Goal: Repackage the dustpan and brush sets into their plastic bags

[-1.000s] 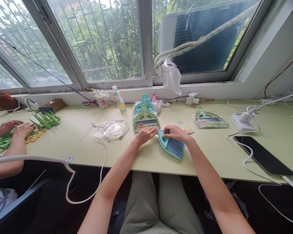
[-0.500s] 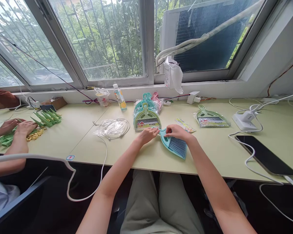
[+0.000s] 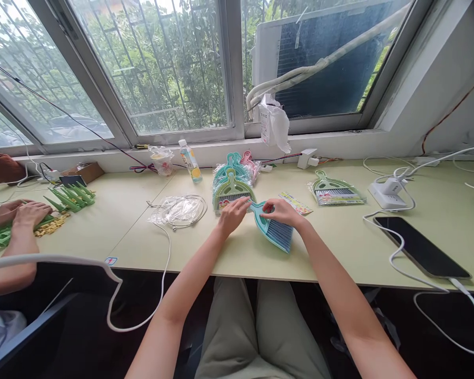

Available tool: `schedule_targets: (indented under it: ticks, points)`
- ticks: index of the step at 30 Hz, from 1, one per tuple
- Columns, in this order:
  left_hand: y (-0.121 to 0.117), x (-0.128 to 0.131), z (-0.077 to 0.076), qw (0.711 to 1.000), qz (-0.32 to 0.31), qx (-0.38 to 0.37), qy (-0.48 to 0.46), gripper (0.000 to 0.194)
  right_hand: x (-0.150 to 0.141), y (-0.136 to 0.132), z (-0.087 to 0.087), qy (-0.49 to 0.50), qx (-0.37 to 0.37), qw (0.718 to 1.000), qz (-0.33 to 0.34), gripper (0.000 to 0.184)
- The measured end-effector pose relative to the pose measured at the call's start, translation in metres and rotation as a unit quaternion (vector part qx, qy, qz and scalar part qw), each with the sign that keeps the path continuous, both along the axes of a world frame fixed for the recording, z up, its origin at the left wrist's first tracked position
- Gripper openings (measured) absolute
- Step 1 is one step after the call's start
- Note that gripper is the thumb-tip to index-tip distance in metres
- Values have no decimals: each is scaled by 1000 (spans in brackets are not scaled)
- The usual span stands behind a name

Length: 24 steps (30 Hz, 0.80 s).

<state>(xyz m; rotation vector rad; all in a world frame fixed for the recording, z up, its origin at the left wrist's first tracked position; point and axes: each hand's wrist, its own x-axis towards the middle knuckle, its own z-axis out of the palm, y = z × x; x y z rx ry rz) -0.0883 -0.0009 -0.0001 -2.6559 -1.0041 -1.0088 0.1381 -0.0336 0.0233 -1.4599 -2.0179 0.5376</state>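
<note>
Turquoise plastic dustpan (image 3: 260,224) and blue-bristled brush (image 3: 280,235), nested together, slanted over the pale yellow-green bench (image 3: 205,255); the left hand (image 3: 233,215) gripped the handle end, while the right hand (image 3: 282,211) pinched the pair further down, a printed multicoloured card (image 3: 296,201) just behind.

hands (image 3: 236,215) on blue dustpan-and-brush set (image 3: 279,235) | phone (image 3: 422,247) at right

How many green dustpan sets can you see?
2: one green dustpan set at the front of the teal-and-pink stack, another green set left of the white power strip. The stack may hide more.
</note>
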Motion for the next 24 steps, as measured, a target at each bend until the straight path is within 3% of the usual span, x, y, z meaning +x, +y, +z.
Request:
schedule_targets:
  ticks: [3, 5, 8, 11, 14, 18, 21, 24]
  points:
    - [-5, 1, 12, 983, 40, -38, -178, 44, -4, 2, 4, 74, 76, 993, -46, 24]
    - [-8, 4, 17, 957, -20, -163, -240, 54, -9, 3, 4, 106, 130, 981, -101, 25]
    - [-12, 11, 19, 873, -153, -400, -233, 56, -21, 2, -2, 118, 188, 961, -166, 26]
    - [-15, 17, 14, 813, -174, -512, -216, 61, -31, 3, -9, 89, 192, 963, -170, 25]
    - [-11, 17, 8, 793, -129, -537, -256, 59, -25, 8, -12, 80, 183, 963, -182, 27]
    - [-1, 10, 6, 786, -96, -523, -315, 49, 9, 22, -18, 70, 192, 930, -306, 31]
    - [3, 7, 7, 786, -91, -508, -340, 54, 35, 31, -32, 19, 103, 922, -373, 40]
    - [4, 7, 7, 791, -89, -490, -355, 61, 47, 36, -47, -22, 28, 924, -380, 44]
